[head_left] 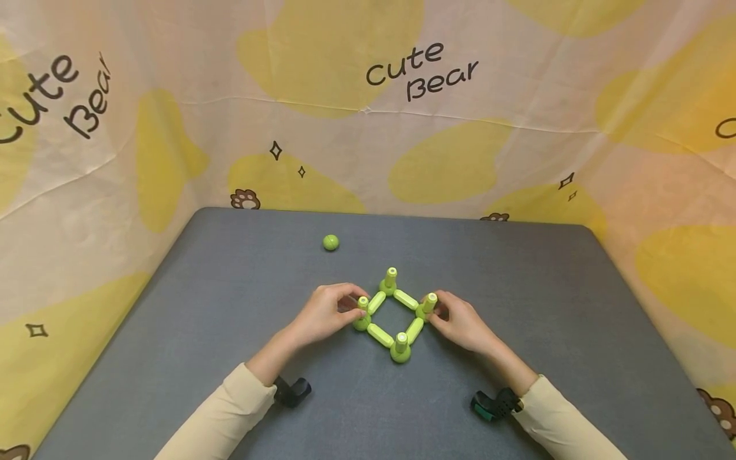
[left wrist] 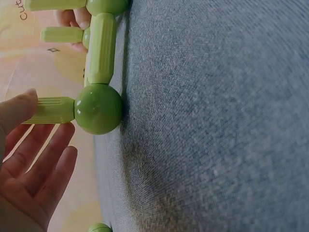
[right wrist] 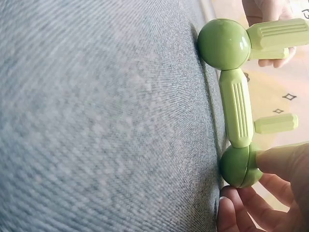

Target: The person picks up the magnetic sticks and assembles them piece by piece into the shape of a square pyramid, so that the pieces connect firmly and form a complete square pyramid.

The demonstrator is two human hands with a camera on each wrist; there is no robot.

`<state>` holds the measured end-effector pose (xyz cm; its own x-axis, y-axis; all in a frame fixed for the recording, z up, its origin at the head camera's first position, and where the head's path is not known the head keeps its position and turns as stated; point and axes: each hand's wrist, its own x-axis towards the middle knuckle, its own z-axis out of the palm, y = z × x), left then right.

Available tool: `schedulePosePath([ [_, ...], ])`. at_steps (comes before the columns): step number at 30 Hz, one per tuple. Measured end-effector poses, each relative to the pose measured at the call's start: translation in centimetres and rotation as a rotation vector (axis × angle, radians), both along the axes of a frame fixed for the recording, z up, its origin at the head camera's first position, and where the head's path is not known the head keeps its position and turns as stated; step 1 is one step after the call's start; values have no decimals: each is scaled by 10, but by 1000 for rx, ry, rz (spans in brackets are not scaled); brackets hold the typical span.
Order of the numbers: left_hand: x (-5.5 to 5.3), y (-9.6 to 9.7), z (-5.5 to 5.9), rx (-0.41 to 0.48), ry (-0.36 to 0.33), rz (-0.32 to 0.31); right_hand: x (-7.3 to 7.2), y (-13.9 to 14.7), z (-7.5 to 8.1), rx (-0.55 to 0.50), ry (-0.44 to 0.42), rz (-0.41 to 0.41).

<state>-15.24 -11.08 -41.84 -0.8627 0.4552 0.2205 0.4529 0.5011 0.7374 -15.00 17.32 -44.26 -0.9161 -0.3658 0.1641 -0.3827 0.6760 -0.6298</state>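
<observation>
A square frame of light green ridged rods [head_left: 381,335] joined by darker green balls lies on the table, with a rod standing up from each corner ball. My left hand [head_left: 326,311] pinches the upright rod [left wrist: 54,110] of the left corner between thumb and fingers, just above its ball [left wrist: 99,109]. At the right corner my right hand [head_left: 464,322] grips the ball [right wrist: 235,166], thumb on one side and fingertips underneath. The near corner ball [head_left: 400,353] and the far corner ball [head_left: 388,287] are untouched by either hand.
A loose green ball [head_left: 330,243] lies farther back on the grey table [head_left: 259,255], left of the frame. Patterned cloth [head_left: 437,160] hangs behind the table and along both sides. Each wrist wears a black camera mount [head_left: 292,391].
</observation>
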Motion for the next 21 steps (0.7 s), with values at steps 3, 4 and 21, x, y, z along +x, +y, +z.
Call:
schedulePosePath([
  [3, 0, 0, 0, 5, -4, -2, 0, 0, 0, 1, 2, 0],
  [4, 1, 0, 0, 6, -8, -2, -1, 0, 0, 2, 3, -1],
  [21, 1, 1, -5, 7, -2, 12, 0, 5, 0, -65, 31, 31],
])
